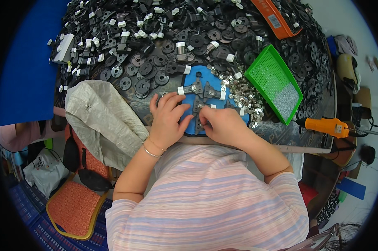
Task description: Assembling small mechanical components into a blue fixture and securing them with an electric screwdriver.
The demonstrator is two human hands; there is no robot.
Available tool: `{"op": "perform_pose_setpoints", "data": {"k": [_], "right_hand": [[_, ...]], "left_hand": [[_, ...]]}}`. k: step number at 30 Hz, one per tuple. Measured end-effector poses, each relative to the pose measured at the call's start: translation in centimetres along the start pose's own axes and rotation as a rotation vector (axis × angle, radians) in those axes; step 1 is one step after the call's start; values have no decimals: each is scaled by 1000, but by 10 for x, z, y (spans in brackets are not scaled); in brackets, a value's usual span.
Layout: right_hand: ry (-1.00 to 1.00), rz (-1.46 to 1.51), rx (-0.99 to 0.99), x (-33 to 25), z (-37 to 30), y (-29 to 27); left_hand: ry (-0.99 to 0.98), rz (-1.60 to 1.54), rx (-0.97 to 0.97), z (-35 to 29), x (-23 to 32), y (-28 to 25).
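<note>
My left hand [167,119] lies at the left edge of a blue mat [187,111], its fingers spread and holding nothing that I can see. My right hand [224,124] is closed in a pinch low on the mat, over a black bracket part [198,126]; what sits between thumb and finger is hidden. Just above those fingertips is a black part with a white tip [205,106]. Farther up the mat lie two more such parts, one pointing left [191,89] and one pointing right [214,93]. Beside my right hand, another white-tipped part [235,108] is partly covered.
Small silvery metal pieces [245,94] are heaped right of the mat. A green tray [262,81] holds tiny grey bits. Black discs [145,69] and white-tipped parts [113,33] cover the far table. An orange bin [272,19], an orange power tool [327,126] and a pale sack [101,117] lie around.
</note>
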State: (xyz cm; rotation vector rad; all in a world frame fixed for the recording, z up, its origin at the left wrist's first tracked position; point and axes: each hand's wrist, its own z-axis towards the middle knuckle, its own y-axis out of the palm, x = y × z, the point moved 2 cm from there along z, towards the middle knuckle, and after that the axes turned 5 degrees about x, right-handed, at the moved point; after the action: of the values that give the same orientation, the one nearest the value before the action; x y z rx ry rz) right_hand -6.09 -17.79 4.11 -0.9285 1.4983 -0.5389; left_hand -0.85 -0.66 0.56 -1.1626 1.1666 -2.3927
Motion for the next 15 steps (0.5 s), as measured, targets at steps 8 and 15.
{"op": "perform_pose_setpoints", "data": {"k": [8,15], "right_hand": [[-14,53,39,0,-2,2],[-19,151,74,9,0,4]], "left_hand": [[10,-1,-14,-1,5,-2],[12,-5,-27,-1,7,0]]}}
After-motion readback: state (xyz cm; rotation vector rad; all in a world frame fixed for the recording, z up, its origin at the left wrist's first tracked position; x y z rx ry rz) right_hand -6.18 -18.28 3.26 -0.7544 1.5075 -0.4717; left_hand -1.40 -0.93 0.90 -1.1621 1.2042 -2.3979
